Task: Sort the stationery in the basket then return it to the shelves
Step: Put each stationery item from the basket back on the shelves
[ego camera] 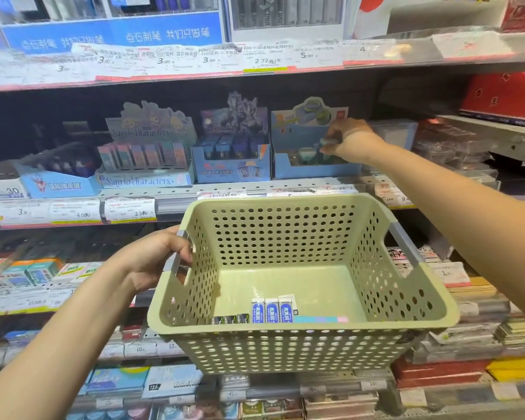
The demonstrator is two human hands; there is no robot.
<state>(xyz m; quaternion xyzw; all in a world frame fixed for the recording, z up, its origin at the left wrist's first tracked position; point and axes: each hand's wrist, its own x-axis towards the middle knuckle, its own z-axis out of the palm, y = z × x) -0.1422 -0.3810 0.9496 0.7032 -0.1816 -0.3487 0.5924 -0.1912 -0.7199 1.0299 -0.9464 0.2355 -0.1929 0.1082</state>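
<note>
Reaching up to the middle shelf (285, 184), the right hand (350, 139) is seen at the open top of a light-blue display box (312, 169), its fingers (335, 133) curled around a small pale green-and-white item (329, 142) that is pinched between thumb and fingertips; what the item is cannot be told exactly. The item is held just above similar pale pieces standing inside that box, level with the box's cut-down front edge. The pale green perforated basket (376, 286) is held out in front of the shelves by the left hand (156, 257), whose fingers (179, 248) are wrapped around the grey handle (176, 259) on the basket's left side. Inside the basket, against the near wall, three blue-and-white erasers (272, 310) are lined up side by side, a row of small dark packs (229, 319) lies to their left, and a flat strip in pastel blue, purple and pink (320, 319) lies to their right. Two further display boxes are seen on the same shelf, left of the light-blue one, with price labels (131, 209) fixed along the shelf edge.
</note>
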